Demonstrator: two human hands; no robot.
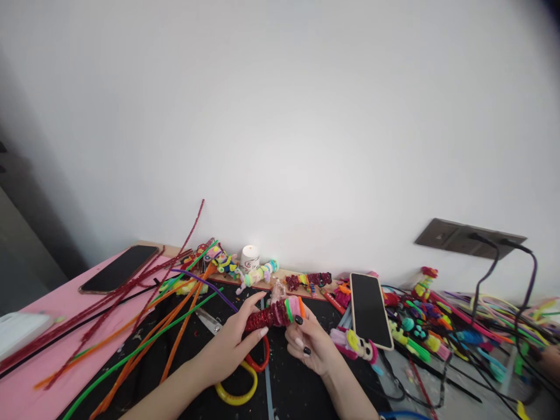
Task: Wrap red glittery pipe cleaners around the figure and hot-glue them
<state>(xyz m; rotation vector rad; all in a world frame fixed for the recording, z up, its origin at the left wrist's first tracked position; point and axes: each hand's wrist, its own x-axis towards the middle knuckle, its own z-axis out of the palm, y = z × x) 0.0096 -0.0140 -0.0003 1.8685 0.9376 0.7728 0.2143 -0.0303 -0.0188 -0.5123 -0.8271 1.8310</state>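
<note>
While both hands meet low in the frame's centre:
Left fingers (256, 318): curled around the red pipe-cleaner roll (268, 317).
Right fingers (298, 319): pinching its pink-and-green end.
Roll: held above the desk (289, 385).
Nearby: scissors (245, 373) below; phone (370, 310) right.

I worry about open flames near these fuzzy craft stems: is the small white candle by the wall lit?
Cannot tell. The small white candle stands upright by the wall, its top pale and bright, but no distinct flame shows.
</note>
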